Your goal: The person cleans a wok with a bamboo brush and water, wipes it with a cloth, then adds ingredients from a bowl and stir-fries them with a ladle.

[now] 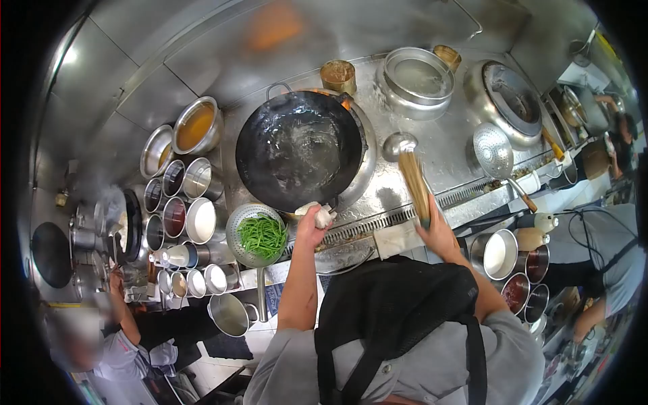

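My left hand (312, 231) is closed on a bunched white cloth (322, 217) at the near rim of a large black wok (297, 152). The wok sits tilted on the burner, its inside wet and shiny, with orange flame behind its far right edge. My right hand (437, 233) grips a bamboo wok brush (414, 179), whose bristles are blurred and point away from me, right of the wok. A steel ladle (398, 144) lies by the bristle end. Left of my left hand, a perforated strainer (234, 226) holds cut green beans (262, 236).
Steel bowls of brown liquid (196, 128) and several seasoning pots (201, 219) stand at left. A lidded-looking steel pot (415, 81), a second burner (509, 101) and a skimmer (493, 150) are at right. Co-workers (125, 347) stand on both sides.
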Action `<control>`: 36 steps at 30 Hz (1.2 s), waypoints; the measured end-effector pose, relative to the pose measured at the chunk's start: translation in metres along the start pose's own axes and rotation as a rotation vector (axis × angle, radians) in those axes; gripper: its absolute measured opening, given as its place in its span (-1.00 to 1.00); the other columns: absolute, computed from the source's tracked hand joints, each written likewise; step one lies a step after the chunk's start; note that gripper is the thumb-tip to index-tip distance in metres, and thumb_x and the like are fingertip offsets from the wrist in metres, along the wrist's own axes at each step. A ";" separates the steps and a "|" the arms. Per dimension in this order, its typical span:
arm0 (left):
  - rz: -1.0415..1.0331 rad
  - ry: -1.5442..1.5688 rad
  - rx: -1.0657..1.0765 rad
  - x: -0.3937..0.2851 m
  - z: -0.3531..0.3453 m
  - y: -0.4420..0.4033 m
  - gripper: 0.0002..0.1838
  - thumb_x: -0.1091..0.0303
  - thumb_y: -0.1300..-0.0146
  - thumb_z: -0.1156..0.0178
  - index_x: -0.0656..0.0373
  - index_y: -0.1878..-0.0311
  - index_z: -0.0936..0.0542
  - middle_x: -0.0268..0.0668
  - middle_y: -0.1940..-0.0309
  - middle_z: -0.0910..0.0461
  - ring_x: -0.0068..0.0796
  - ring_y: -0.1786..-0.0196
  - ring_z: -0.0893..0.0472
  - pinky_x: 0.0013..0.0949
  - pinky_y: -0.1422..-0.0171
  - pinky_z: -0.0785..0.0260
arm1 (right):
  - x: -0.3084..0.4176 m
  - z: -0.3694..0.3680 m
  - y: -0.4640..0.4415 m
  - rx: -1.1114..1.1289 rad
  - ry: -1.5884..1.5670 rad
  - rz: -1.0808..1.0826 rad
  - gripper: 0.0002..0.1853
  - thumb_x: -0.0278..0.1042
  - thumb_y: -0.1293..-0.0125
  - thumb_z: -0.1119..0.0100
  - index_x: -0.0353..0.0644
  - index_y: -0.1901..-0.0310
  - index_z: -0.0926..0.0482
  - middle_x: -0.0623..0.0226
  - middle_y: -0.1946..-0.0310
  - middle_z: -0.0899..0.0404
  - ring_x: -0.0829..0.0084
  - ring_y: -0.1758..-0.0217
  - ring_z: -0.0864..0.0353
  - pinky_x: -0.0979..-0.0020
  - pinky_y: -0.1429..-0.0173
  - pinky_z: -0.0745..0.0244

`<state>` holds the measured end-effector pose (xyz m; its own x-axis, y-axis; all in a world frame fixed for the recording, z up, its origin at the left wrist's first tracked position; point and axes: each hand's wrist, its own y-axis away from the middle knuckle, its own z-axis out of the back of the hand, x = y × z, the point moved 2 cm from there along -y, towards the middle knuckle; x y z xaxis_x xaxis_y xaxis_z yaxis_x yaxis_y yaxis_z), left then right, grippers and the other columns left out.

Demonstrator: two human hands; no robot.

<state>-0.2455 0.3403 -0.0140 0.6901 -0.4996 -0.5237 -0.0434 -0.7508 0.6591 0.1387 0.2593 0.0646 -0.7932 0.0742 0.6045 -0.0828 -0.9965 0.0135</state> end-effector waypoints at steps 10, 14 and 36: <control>-0.224 -0.215 -0.139 0.008 -0.023 0.038 -0.78 0.38 -0.26 -0.23 0.19 0.05 -0.58 -0.19 0.24 -0.67 -0.30 0.31 -0.69 -0.26 0.43 -0.53 | -0.021 0.023 0.005 0.003 -0.198 -0.050 0.06 -0.17 -0.21 -0.44 -0.12 -0.64 0.02 -0.22 0.27 -0.70 -0.20 0.24 -0.73 -0.01 0.09 -0.62; -0.480 -0.337 -0.139 0.032 -0.032 0.048 -0.76 0.47 -0.28 -0.18 0.32 0.01 -0.55 -0.17 0.21 -0.65 -0.32 0.28 -0.71 -0.29 0.37 -0.57 | 0.005 0.029 -0.012 0.194 -0.482 -0.149 0.03 -0.11 -0.24 -0.45 -0.22 -0.61 -0.04 -0.07 0.31 -0.71 0.22 0.42 -0.74 0.22 0.24 -0.64; -1.114 -1.547 -0.430 0.049 -0.102 0.088 -0.07 0.37 -0.05 -0.42 0.51 -0.43 -0.17 0.35 -0.23 -0.41 0.38 -0.28 -0.44 0.04 -0.37 -0.35 | 0.060 0.050 -0.143 0.942 -1.691 -0.319 -0.71 -0.04 -0.48 -0.23 0.03 -0.06 -0.48 0.19 0.24 -0.62 0.45 0.46 -0.55 0.50 0.62 -0.38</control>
<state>-0.1416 0.2938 0.0737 -0.8545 -0.0203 -0.5191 0.2080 -0.9290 -0.3061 0.1328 0.4038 0.1391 0.5253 0.6877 0.5011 0.6655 -0.6990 0.2618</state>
